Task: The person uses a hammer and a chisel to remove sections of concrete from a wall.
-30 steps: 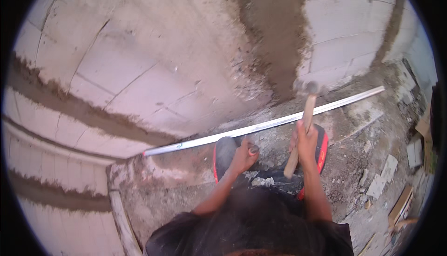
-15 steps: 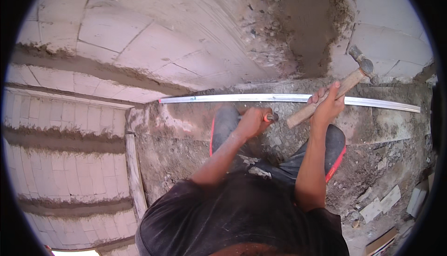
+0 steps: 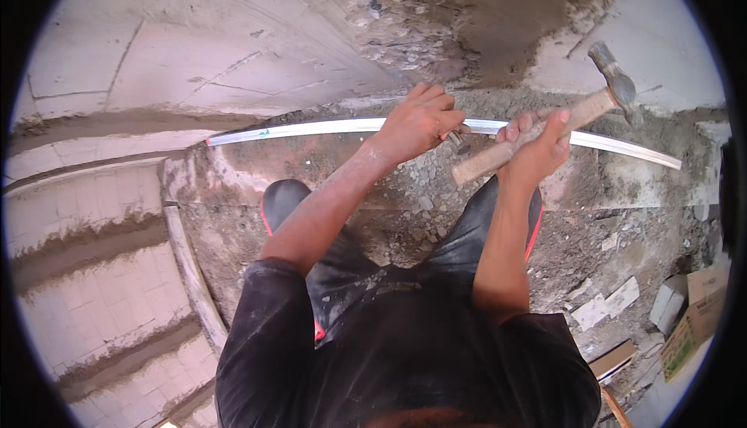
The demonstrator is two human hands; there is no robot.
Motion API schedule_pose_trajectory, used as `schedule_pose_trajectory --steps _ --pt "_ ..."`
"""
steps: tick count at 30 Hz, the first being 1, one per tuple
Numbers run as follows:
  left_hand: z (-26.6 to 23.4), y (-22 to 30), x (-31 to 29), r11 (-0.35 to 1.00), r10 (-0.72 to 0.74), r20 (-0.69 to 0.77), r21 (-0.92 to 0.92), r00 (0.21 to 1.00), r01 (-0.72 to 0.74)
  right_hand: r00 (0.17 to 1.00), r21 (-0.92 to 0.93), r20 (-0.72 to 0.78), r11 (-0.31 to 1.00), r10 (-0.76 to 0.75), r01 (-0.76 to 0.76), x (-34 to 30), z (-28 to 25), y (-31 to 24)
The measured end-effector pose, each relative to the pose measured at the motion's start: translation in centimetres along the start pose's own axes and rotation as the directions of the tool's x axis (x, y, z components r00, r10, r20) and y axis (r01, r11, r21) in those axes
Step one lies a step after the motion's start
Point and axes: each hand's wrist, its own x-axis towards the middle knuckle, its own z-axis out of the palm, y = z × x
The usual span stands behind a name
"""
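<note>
The left hand (image 3: 424, 122) is clenched knuckles-up, the right hand (image 3: 538, 145) curled palm-up near it.

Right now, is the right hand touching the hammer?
Touching: the head view shows the right hand wrapped around the hammer at its wooden handle.

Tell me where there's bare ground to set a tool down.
Most room: dusty ground between the pale plank and left knee, this side of the silver bar. A smaller patch lies right of the right knee. Crowded: rubble between the knees; left hand, right hand and hammer over the bar; broken slabs and cardboard at lower right.
</note>
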Motion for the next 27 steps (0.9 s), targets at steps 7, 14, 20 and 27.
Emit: schedule_pose_trajectory --steps 7,14,20,27 --pt "1.9 -2.7 0.8 0.981 0.115 -0.277 -0.118 0.954 -0.152 0.99 -0.098 0.06 0.986 -0.13 0.135 -3.2 -0.3 0.1" --pt "2.4 -3.4 0.3 0.966 0.115 -0.541 -0.133 0.833 -0.22 0.859 -0.077 0.342 0.899 -0.382 0.43 -8.2 -0.8 -4.1" --pt "2.5 -3.1 0.2 0.914 0.226 -0.604 -0.14 0.764 -0.381 0.613 -0.023 0.528 0.711 -0.588 0.703 -9.6 -3.3 -7.6" --pt "1.5 -3.2 1.3 0.881 0.39 -0.598 0.02 0.7 -0.474 0.673 -0.189 0.425 0.668 -0.605 0.72 -13.5 -1.3 -4.1"
